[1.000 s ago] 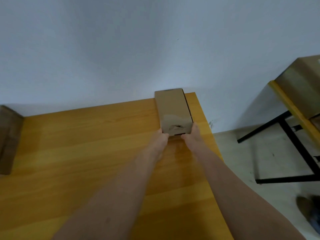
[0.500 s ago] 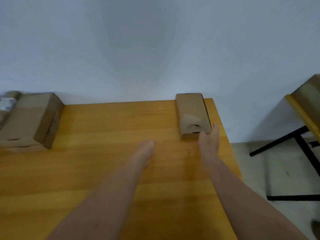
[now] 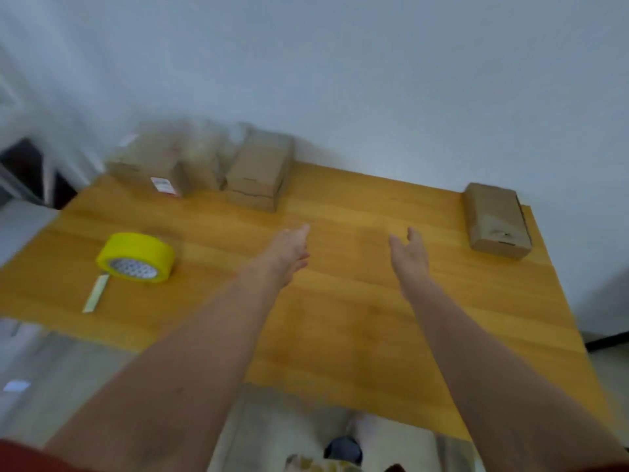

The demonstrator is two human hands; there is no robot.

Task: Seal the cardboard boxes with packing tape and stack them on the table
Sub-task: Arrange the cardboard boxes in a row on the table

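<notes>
At the table's (image 3: 340, 318) far right corner lay a small cardboard box (image 3: 495, 219), well apart from both hands. Two stacked boxes (image 3: 258, 172) stood at the far edge, w/ a labelled box (image 3: 149, 168) just left (blurred). A yellow tape roll (image 3: 136, 257) lay near the left edge. The left hand (image 3: 287, 248) & right hand (image 3: 408, 255) hovered mid-table, fingers extended, holding nothing.

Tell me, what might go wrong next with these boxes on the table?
The lone box sits close to the table's right edge, so a careless nudge could push it off. The yellow tape roll lies near the left edge and might likewise get knocked to the floor.
</notes>
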